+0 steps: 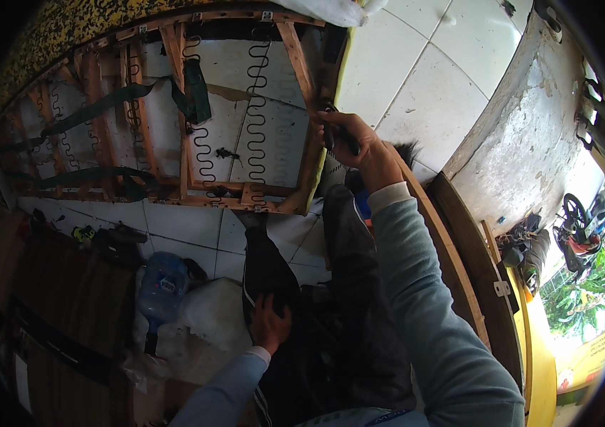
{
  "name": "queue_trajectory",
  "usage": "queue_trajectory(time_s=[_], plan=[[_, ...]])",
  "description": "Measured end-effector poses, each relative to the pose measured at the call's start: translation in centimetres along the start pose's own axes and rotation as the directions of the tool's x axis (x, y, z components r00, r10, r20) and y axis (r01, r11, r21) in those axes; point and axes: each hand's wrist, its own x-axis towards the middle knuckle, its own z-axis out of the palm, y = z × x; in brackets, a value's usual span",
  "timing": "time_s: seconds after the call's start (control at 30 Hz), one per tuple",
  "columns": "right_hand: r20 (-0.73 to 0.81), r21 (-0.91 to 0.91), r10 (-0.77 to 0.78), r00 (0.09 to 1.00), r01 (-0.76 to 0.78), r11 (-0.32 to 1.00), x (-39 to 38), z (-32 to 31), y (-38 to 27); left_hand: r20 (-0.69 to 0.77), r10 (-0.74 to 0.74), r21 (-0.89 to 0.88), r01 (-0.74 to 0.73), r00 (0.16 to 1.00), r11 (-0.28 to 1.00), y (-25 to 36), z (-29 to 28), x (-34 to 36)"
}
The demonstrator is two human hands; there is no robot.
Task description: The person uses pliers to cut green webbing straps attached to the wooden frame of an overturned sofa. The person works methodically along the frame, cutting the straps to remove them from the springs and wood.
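While the right hand (348, 139) clenched a dark tool (332, 135) at the sofa frame's (302, 71) right rail, the left hand (269, 324) rested open on the knee; the wooden frame looked stiff, heavy, best gripped by its rails.

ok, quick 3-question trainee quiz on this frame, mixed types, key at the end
1. True or false: the right hand grips a dark-handled tool at the edge of the wooden sofa frame.
2. Multiple choice: the left hand rests on
A) the blue water jug
B) the person's own dark trouser leg
C) a zigzag spring
3. Fill in: dark green ____ straps stretch across the frame.

Key: 1 true; 2 B; 3 webbing
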Motion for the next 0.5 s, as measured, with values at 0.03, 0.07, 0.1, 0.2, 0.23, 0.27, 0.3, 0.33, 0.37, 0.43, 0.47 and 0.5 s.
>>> queue_trajectory(time_s=[0.03, 0.07, 0.1, 0.2, 0.23, 0.27, 0.3, 0.33, 0.37, 0.43, 0.47, 0.5], plan=[[0.004, 0.006, -0.001, 1.0, 0.001, 1.0, 0.0, 0.0, 0.2, 0.008, -0.005, 0.0, 0.005, 1.0, 1.0, 0.1, -0.1, 0.0], [-0.03, -0.065, -0.026, 0.999, 0.024, 0.998, -0.2, -0.1, 0.8, 0.017, -0.009, 0.001, 0.009, 1.0, 1.0, 0.1, -0.3, -0.1], [-0.06, -0.138, -0.054, 0.997, 0.045, 0.989, -0.3, -0.6, 1.7, 0.016, -0.01, -0.001, 0.01, 1.0, 1.0, 0.0, -0.3, -0.1], [-0.012, -0.761, -0.38, 0.925, 0.238, 0.603, -0.8, -4.7, 5.5, 0.014, -0.005, -0.008, 0.005, 1.0, 1.0, -0.1, -0.3, 0.0], [0.095, -0.919, -0.485, 0.869, 0.264, 0.294, -0.8, -6.1, 6.7, 0.012, -0.002, -0.01, 0.003, 1.0, 1.0, 0.0, -0.2, 0.2], [0.093, -0.945, -0.505, 0.858, 0.236, 0.227, -1.2, -6.8, 8.0, 0.017, -0.006, -0.005, 0.006, 1.0, 1.0, -0.1, -0.3, 0.0], [0.096, -0.965, -0.528, 0.844, 0.208, 0.157, -1.4, -7.1, 8.8, 0.033, -0.023, -0.015, 0.024, 0.999, 1.0, 0.1, -0.6, 0.0], [0.1, -0.981, -0.55, 0.829, 0.176, 0.087, -1.7, -7.5, 9.6, 0.049, -0.04, -0.026, 0.041, 0.998, 0.999, 0.4, -0.8, 0.1], [0.122, -0.982, -0.521, 0.845, 0.179, 0.059, -2.0, -7.5, 10.5, 0.068, -0.055, -0.036, 0.058, 0.996, 0.998, 0.7, -1.0, 0.1], [0.159, -0.983, -0.458, 0.874, 0.183, 0.008, -2.7, -6.8, 12.7, 0.044, -0.052, -0.014, 0.052, 0.998, 0.999, 1.1, -1.2, -0.1], [0.169, -0.982, -0.465, 0.869, 0.189, -0.004, -2.8, -7.5, 14.0, 0.035, -0.042, -0.003, 0.042, 0.999, 0.999, 1.4, -1.4, 0.1], [0.044, -0.966, -0.434, 0.9, 0.15, 0.212, -3.1, -6.8, 15.0, 0.024, -0.043, -0.006, 0.043, 0.999, 0.999, 1.3, -1.5, 1.0]])
